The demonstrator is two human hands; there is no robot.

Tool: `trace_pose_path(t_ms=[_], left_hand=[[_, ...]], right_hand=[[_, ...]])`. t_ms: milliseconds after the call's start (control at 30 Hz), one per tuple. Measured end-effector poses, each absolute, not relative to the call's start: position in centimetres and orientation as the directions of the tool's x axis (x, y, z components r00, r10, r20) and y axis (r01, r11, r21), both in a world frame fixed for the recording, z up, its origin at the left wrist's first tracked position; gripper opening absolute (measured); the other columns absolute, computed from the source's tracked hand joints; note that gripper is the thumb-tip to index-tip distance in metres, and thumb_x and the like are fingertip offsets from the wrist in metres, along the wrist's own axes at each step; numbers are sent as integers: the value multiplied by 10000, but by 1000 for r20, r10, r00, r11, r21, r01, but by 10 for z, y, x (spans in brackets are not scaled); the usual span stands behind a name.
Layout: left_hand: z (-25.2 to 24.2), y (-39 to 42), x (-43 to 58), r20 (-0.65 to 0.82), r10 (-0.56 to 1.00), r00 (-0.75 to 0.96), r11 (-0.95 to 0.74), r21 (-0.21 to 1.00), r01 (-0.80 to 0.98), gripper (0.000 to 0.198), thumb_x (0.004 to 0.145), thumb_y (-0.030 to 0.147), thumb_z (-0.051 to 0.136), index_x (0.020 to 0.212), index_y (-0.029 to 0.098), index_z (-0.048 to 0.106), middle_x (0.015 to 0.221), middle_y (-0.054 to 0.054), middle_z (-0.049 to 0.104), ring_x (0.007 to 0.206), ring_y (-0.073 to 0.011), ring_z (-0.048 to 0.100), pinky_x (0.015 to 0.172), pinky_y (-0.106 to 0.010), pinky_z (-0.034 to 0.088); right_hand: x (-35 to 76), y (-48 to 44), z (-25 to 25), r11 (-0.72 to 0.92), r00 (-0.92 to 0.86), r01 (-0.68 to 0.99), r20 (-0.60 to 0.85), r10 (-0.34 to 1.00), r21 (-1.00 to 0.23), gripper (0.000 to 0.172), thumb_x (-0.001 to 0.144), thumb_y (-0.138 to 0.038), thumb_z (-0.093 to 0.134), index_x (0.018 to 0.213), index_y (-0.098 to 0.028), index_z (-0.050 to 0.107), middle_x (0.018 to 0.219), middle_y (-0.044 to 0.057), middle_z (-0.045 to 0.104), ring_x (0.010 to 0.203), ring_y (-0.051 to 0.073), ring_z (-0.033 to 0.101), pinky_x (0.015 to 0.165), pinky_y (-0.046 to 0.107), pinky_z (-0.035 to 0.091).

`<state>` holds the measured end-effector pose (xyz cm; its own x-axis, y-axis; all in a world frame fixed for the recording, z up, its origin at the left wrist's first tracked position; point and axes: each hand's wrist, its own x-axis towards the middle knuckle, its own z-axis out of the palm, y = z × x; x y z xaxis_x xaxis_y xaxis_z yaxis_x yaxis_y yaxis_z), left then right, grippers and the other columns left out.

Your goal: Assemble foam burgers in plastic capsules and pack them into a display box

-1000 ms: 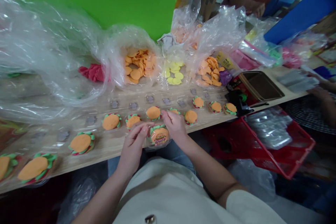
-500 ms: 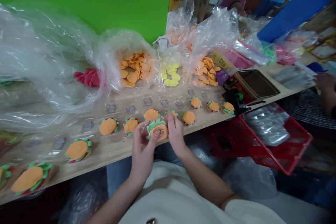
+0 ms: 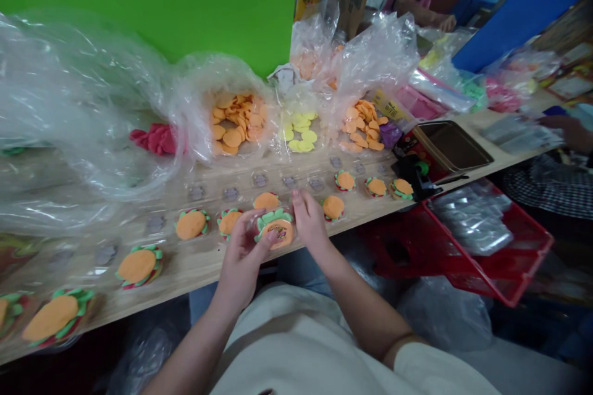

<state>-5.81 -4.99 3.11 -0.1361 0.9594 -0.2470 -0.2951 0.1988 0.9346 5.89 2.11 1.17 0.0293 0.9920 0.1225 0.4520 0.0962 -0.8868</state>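
A toy burger [image 3: 277, 232] in a clear plastic case, with a frilly green leaf layer and a small printed mark on its orange bun, is held just above the table's front edge. My left hand [image 3: 244, 254] grips its left side, with the thumb lying across the bun. At the case's right edge, my right hand [image 3: 309, 221] has its fingers drawn together; exactly where they touch is hard to see. Similar toy burgers in clear cases stand around it: one [image 3: 229, 222] to the left, one [image 3: 266, 200] behind, one [image 3: 333, 207] to the right.
Open plastic bags hold orange discs [image 3: 236, 120], yellow discs [image 3: 302, 131] and more orange pieces [image 3: 364, 126]. Red pieces [image 3: 157, 138] lie further left. A dark tray [image 3: 454, 145] and a red crate [image 3: 503, 299] are at right. Another person's hand [image 3: 447, 23] shows behind.
Both hands and the cased toy burger have shifted slightly left, and the case is tilted a little differently. The other person's arm at the back has come further into sight.
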Motion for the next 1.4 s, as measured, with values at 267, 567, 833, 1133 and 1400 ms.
trace_pose_path(t_ms=[267, 567, 833, 1133, 1400], left_hand=[[36, -48, -59, -314, 949, 23, 309, 917, -253, 426, 725, 321, 650, 1100, 225, 472, 959, -24, 551, 825, -152, 555, 726, -283, 491], [23, -70, -71, -554, 819, 149, 556, 706, -438, 380, 756, 394, 605, 1084, 206, 567, 1066, -66, 587, 884, -206, 597, 724, -325, 508], [19, -62, -80, -617, 770, 162, 611, 642, -462, 359, 718, 366, 658, 1037, 211, 598, 975, -50, 629, 787, -181, 615, 650, -326, 528], [0, -105, -92, -646, 763, 2, 573, 675, -464, 211, 687, 319, 698, 778, 162, 590, 758, 2, 594, 654, -95, 546, 604, -189, 458], [-4, -124, -102, -685, 727, 37, 669, 696, -262, 244, 644, 357, 711, 736, 141, 643, 641, -13, 578, 559, -114, 500, 542, -214, 422]], right_hand=[[68, 44, 26, 236, -285, 625, 65, 956, -744, 464, 858, -467, 396, 517, -173, 505, 484, -38, 403, 503, 80, 364, 486, 220, 241], [70, 2, -20, 64, -110, 556, 3, 994, -829, 486, 858, -500, 378, 492, -182, 406, 457, -54, 334, 469, 78, 329, 469, 216, 254], [76, -1, 0, 205, -433, 572, -79, 898, -795, 420, 829, -495, 443, 553, -178, 441, 521, -49, 392, 518, 85, 364, 490, 215, 246], [78, -61, -33, 0, -312, 437, -152, 938, -900, 337, 864, -418, 379, 624, -186, 428, 582, -40, 424, 572, 97, 392, 526, 210, 300], [94, -85, -19, 124, -638, 438, -211, 741, -891, 318, 871, -370, 395, 608, -193, 378, 612, -44, 395, 587, 93, 376, 535, 211, 285]])
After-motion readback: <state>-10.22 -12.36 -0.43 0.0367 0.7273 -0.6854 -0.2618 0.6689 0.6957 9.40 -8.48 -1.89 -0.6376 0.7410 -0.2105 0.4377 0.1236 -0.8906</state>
